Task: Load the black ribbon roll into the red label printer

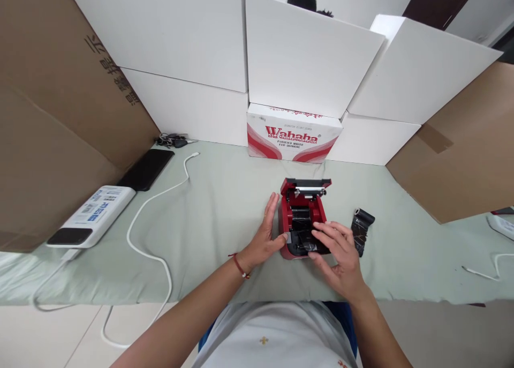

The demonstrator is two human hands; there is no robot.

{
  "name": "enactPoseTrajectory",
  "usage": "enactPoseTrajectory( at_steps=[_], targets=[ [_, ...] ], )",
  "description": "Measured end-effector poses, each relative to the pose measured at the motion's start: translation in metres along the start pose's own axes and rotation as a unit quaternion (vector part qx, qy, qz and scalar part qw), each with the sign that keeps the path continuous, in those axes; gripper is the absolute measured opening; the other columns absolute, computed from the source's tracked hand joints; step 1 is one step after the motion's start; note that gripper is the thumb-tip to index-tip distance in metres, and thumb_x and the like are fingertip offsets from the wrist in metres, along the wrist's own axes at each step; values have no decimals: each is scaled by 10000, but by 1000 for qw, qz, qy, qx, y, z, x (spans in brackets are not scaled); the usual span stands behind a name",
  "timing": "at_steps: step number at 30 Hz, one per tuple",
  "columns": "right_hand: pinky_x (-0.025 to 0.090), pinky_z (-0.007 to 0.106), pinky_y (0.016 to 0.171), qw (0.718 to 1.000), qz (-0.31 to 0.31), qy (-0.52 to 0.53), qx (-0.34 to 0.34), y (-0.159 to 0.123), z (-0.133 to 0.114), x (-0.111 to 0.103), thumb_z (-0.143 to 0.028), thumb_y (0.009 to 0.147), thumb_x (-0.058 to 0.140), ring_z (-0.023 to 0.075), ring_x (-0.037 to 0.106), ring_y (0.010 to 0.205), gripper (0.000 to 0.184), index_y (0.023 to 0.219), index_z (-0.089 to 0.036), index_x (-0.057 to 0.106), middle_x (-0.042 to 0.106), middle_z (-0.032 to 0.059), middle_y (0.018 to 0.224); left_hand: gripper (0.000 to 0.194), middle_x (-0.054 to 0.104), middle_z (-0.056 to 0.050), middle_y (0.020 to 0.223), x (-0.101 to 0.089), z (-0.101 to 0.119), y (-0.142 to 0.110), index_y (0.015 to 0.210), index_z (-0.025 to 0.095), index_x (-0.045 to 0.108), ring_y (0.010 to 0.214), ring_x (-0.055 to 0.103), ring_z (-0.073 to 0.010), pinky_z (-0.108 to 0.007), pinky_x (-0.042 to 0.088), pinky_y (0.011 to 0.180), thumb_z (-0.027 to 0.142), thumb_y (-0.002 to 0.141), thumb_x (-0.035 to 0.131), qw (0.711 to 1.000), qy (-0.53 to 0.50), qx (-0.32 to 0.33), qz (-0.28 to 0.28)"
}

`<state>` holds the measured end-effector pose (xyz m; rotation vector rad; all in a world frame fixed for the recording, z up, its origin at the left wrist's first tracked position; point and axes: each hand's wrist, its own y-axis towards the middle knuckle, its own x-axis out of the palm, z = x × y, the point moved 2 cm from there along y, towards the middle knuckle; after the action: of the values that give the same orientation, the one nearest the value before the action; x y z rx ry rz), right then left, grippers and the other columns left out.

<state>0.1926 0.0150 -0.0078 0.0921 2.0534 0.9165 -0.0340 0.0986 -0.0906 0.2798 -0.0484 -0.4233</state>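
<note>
A small red printer with its lid open sits on the pale green table cover, showing a black ribbon inside. My left hand rests flat against the printer's left side, fingers stretched out, thumb on its front corner. My right hand reaches over the front of the open bay, fingers curled and touching the black ribbon film there. A black ribbon roll lies just right of the printer, beside my right hand.
A white power bank with a white cable, a black phone and keys lie at the left. A Wahaha carton stands behind the printer. White and brown cardboard panels wall the table. Someone's head shows behind the panels.
</note>
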Motion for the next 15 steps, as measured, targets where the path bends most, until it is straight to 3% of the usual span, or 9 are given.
enactPoseTrajectory(
  at_steps=[3, 6, 9, 12, 15],
  targets=[
    [592, 541, 997, 999, -6, -9, 39, 18, 9, -2, -189, 1023, 635, 307, 708, 1160, 383, 1357, -328, 763, 826, 58, 1341, 991, 51, -55, 1919, 0, -2, 1, 1792, 364, 182, 1785, -16, -364, -591, -11, 1448, 507, 992, 748, 1000, -8, 7, 14],
    [607, 484, 926, 996, -29, 22, 84, 37, 21, -1, -236, 1068, 611, 267, 756, 1016, 252, 1177, -303, 828, 865, 60, 1186, 979, 111, -56, 1907, 1, -2, 2, 1786, 369, 202, 1780, 42, -367, -581, 29, 1454, 485, 986, 754, 999, -23, 13, 19],
    [614, 456, 1012, 985, -108, 84, 108, 56, 27, -5, -349, 1080, 645, 260, 786, 1105, 225, 1171, -300, 845, 857, 76, 1210, 956, 149, -64, 1895, 2, -2, 3, 1783, 372, 206, 1772, 86, -374, -595, 53, 1452, 475, 997, 740, 999, -29, 17, 16],
    [628, 400, 936, 950, -250, 173, 73, 73, 24, -15, -537, 1051, 691, 240, 766, 1020, 379, 1322, -301, 812, 851, 84, 1233, 955, 168, -74, 1885, 2, -1, 4, 1780, 370, 209, 1764, 104, -386, -618, 71, 1447, 483, 996, 742, 999, -29, 22, 9],
    [602, 358, 781, 929, -279, 232, 78, 90, 21, -20, -676, 1124, 421, 213, 721, 831, 624, 1391, -236, 775, 864, 110, 1147, 971, 161, -76, 1882, 3, 0, 5, 1783, 371, 191, 1761, 100, -396, -635, 72, 1443, 472, 990, 744, 999, -28, 26, 4]
  ],
)
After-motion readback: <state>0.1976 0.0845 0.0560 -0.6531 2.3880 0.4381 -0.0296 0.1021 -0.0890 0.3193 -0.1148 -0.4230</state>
